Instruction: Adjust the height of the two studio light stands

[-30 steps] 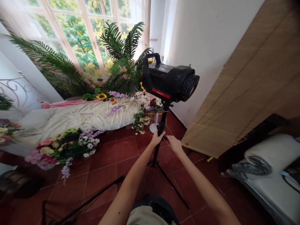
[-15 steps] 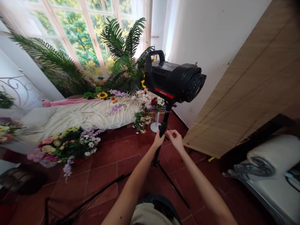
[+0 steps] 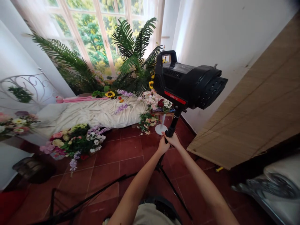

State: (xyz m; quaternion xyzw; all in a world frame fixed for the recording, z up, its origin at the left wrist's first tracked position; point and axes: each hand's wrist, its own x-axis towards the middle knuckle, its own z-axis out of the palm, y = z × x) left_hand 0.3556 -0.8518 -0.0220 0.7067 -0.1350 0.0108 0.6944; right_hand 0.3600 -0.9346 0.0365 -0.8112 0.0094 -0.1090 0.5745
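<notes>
A black studio light with a red label and a top handle sits on a black light stand in front of me. My left hand is wrapped round the stand's pole below the lamp. My right hand grips the same pole from the right, slightly higher, close against the left. The fingers partly hide the pole and its joint. Lower down, the stand's legs spread over the red tiles.
A bed with a cream cover and flowers lies at the left. Flower bunches and palm leaves surround it. A bamboo blind leans at the right, near a silver-framed seat. A white flower stand stands just beyond the hands.
My right hand has gone from a pinch beside the pole to a grip round it. The lamp appears further right and nearer, and the whole view has shifted.
</notes>
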